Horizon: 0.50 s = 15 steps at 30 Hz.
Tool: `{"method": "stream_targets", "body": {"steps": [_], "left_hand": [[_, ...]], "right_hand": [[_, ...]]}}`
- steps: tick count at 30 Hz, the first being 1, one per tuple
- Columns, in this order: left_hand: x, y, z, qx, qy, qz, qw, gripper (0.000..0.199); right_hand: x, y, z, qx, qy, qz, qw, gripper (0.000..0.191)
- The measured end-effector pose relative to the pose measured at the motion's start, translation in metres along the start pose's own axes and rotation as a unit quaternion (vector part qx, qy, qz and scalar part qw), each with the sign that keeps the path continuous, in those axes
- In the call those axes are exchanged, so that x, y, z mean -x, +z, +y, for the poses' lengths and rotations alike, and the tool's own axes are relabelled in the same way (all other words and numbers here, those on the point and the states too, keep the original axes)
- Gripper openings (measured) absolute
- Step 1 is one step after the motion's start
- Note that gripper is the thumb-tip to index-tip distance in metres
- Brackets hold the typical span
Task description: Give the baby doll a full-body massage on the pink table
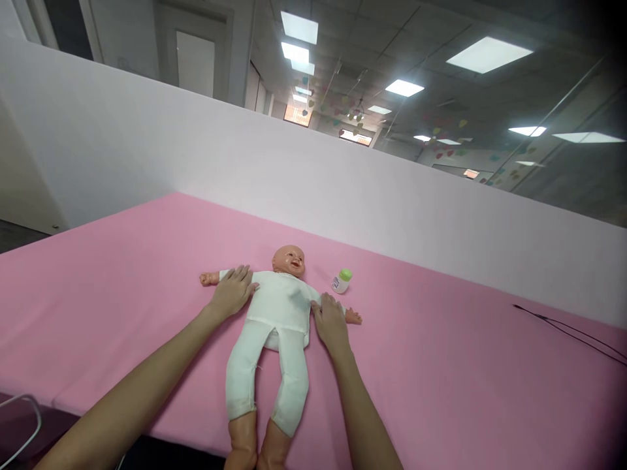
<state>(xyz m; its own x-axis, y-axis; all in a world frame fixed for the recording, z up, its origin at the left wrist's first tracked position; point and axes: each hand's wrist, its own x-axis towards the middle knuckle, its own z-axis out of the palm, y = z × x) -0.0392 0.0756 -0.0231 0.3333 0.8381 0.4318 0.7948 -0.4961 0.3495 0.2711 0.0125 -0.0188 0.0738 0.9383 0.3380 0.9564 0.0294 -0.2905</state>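
Resting both bare hands on a baby doll with tan plastic head and limbs, soft body in white fabric clothes (274, 300). Doll's face up on the pink cloth-covered table (426, 378), head toward the far edge, feet down at the near edge and cut off by the frame. That puts legs nearest the wearer and both arms in easy reach, probably why it's laid lengthwise.

Left hand (234, 287): palm down over the doll's sleeve on the table's left-edge side, fingers fairly straight, thumb toward the chest. Right hand (333, 318): over the other sleeve, thumb spread against the torso side. Both open, not fisted; can't tell how hard they press. Looks like a two-sided hold: arms spread, torso steadied.

Small white jar with a lime-green lid (342, 281) stands upright between the doll's head and its arm on the right, toward the far edge. Not touched. Likely parked there to be close but clear of the hands.

Thin black cable (553, 323) lies toward the right edge, well apart. White partition panel (245, 163) runs behind the far edge.
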Motion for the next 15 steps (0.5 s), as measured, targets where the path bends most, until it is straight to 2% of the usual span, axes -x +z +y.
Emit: {"method": "stream_targets", "body": {"steps": [3, 5, 9, 12, 15], "left_hand": [[-0.002, -0.009, -0.008, -0.071, -0.056, 0.018, 0.996, 0.051], [-0.004, -0.020, -0.014, -0.109, -0.094, 0.002, 0.990, 0.052], [-0.005, -0.056, -0.029, -0.131, -0.201, -0.117, 0.964, 0.060], [-0.002, -0.079, -0.044, -0.118, -0.236, -0.178, 0.948, 0.047], [0.001, -0.087, -0.058, -0.069, -0.241, -0.193, 0.949, 0.028]], "right_hand": [[-0.001, -0.011, 0.014, 0.113, 0.007, 0.013, 0.993, 0.050], [0.000, -0.021, 0.022, 0.152, 0.034, 0.023, 0.988, 0.050], [0.004, -0.038, 0.038, 0.185, 0.193, 0.035, 0.963, 0.055], [0.006, -0.043, 0.051, 0.156, 0.297, -0.011, 0.942, 0.063], [0.004, -0.044, 0.060, 0.059, 0.325, -0.025, 0.943, 0.059]]}}
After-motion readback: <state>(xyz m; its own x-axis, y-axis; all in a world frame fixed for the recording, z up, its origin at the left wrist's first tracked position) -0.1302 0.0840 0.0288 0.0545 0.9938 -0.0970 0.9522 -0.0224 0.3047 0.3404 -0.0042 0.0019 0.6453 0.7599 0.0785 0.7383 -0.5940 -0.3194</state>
